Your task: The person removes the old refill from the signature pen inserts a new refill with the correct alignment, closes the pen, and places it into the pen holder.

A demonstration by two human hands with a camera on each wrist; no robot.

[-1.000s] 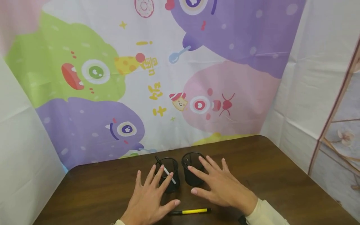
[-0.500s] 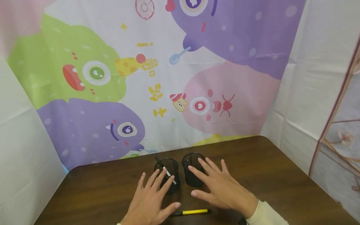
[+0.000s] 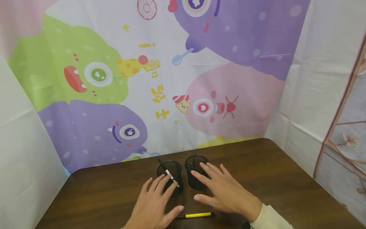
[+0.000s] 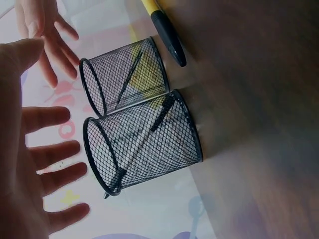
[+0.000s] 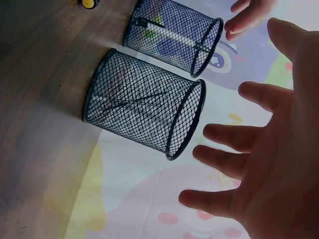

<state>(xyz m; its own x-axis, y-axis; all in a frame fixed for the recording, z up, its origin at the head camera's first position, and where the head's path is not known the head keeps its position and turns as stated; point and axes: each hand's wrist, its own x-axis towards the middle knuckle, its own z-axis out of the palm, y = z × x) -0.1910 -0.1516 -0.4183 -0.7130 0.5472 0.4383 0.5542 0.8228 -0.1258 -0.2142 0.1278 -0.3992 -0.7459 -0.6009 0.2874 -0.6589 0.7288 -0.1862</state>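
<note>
Two black mesh pen holders stand side by side on the table. In the left pen holder (image 3: 177, 168) leans a black and white pen (image 3: 163, 164), its black end above the rim. The right pen holder (image 3: 197, 183) shows thin dark lines through its mesh in the wrist views; what they are I cannot tell. My left hand (image 3: 154, 200), fingers spread, hovers in front of the left holder, and the left wrist view shows a gap between them. Likewise my right hand (image 3: 228, 190) spreads its fingers near the right holder, holding nothing. A yellow and black pen (image 3: 198, 215) lies on the table between the hands.
The brown wooden table (image 3: 94, 190) ends at a cartoon-printed cloth (image 3: 171, 133) behind the holders. White cloth hangs at the left (image 3: 17, 152) and at the right. A small dark object (image 3: 246, 225) shows beneath the right wrist.
My left hand has drawn back slightly, towards the front of the table, and lowered. The right hand's fingers have shifted a little. Holders and pens stay where they were.
</note>
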